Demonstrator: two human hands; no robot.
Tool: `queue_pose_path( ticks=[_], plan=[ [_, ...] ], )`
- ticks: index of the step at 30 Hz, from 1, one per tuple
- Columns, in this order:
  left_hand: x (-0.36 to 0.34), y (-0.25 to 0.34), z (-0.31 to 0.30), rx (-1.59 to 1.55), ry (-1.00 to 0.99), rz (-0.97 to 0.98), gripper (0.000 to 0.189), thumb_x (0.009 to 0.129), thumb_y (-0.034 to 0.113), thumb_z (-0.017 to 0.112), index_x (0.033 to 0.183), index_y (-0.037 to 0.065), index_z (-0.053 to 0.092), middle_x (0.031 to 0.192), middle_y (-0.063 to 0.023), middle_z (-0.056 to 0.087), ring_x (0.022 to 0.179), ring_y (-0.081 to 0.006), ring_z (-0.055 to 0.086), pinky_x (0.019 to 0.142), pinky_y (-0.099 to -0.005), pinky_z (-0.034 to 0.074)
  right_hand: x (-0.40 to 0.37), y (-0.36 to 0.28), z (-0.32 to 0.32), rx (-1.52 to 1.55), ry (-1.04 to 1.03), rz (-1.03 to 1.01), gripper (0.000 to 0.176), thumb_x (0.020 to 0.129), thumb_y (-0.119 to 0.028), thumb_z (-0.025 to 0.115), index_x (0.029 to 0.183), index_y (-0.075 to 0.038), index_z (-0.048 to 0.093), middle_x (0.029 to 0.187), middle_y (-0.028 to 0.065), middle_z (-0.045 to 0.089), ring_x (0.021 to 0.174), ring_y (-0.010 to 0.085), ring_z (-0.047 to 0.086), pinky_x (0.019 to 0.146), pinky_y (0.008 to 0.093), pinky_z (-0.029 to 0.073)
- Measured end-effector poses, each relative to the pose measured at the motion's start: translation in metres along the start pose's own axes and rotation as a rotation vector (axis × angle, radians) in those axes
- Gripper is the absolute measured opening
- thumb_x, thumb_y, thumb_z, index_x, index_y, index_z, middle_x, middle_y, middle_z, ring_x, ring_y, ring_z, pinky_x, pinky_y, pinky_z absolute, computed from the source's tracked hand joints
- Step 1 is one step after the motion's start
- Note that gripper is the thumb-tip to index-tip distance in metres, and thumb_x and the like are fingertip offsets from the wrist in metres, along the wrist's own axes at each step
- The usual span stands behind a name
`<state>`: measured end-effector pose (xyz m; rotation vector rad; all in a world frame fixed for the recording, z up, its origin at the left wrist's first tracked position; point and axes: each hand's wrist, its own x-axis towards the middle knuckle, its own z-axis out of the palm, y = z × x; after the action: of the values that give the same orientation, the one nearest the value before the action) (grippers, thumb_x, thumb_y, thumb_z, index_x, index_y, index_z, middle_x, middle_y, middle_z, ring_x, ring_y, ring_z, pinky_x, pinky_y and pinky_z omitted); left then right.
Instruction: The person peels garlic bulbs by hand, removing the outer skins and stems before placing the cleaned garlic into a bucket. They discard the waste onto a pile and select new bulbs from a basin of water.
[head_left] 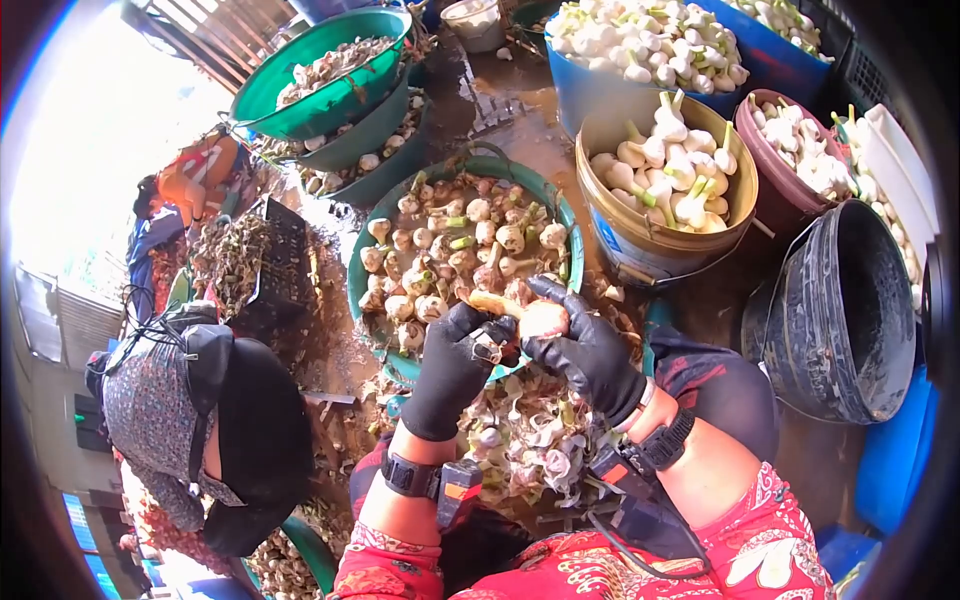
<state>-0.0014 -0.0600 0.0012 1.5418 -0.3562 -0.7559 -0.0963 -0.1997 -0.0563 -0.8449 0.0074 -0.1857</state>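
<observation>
Both of my hands wear black gloves and meet over the near edge of a green tub [575,262] of unpeeled garlic bulbs. My right hand [585,350] grips a pinkish garlic bulb [543,320] between thumb and fingers, with its stem pointing left. My left hand [462,350] is closed at the stem side, by a small dark object and a bit of peel; what its fingers hold is too unclear to name. Below my hands lies a heap of loose garlic peel [540,440].
A yellowish bucket [650,245] of clean white garlic stands ahead right, beside a reddish bucket [790,185] and a tilted black bucket [840,310]. Stacked green basins [320,115] are ahead left. A person in a patterned head covering [160,400] is close at left.
</observation>
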Motion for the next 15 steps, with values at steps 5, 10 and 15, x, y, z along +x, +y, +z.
queue_pose_path(
  ticks=[5, 10, 15],
  plan=[
    [0.002, -0.004, -0.003, 0.493, 0.034, 0.248, 0.015, 0.087, 0.010, 0.060, 0.097, -0.001, 0.062, 0.085, -0.0044, 0.065, 0.073, -0.0114, 0.059, 0.067, -0.0276, 0.049, 0.003, -0.008, 0.008, -0.040, 0.190, 0.145, 0.040, 0.092, -0.017, 0.051, 0.128, -0.002, 0.042, 0.095, 0.0026, 0.057, 0.082, 0.0103, 0.055, 0.077, 0.0249, 0.047],
    [-0.001, -0.013, -0.001, 0.032, -0.021, 0.286, 0.023, 0.088, 0.011, 0.059, 0.103, -0.005, 0.061, 0.088, -0.0060, 0.066, 0.082, -0.0120, 0.062, 0.072, -0.0277, 0.050, 0.006, -0.027, 0.010, -0.536, 0.118, -0.122, 0.036, 0.090, -0.015, 0.053, 0.122, 0.001, 0.048, 0.104, 0.0047, 0.058, 0.095, 0.0122, 0.056, 0.087, 0.0261, 0.045],
    [-0.006, 0.008, -0.001, 0.016, -0.137, 0.228, 0.030, 0.089, 0.017, 0.060, 0.110, -0.004, 0.060, 0.099, -0.0071, 0.065, 0.087, -0.0124, 0.062, 0.076, -0.0272, 0.051, 0.008, -0.026, 0.021, -0.407, 0.115, -0.074, 0.042, 0.084, -0.005, 0.058, 0.124, 0.002, 0.046, 0.111, 0.0076, 0.057, 0.097, 0.0120, 0.055, 0.090, 0.0264, 0.044]
  ],
)
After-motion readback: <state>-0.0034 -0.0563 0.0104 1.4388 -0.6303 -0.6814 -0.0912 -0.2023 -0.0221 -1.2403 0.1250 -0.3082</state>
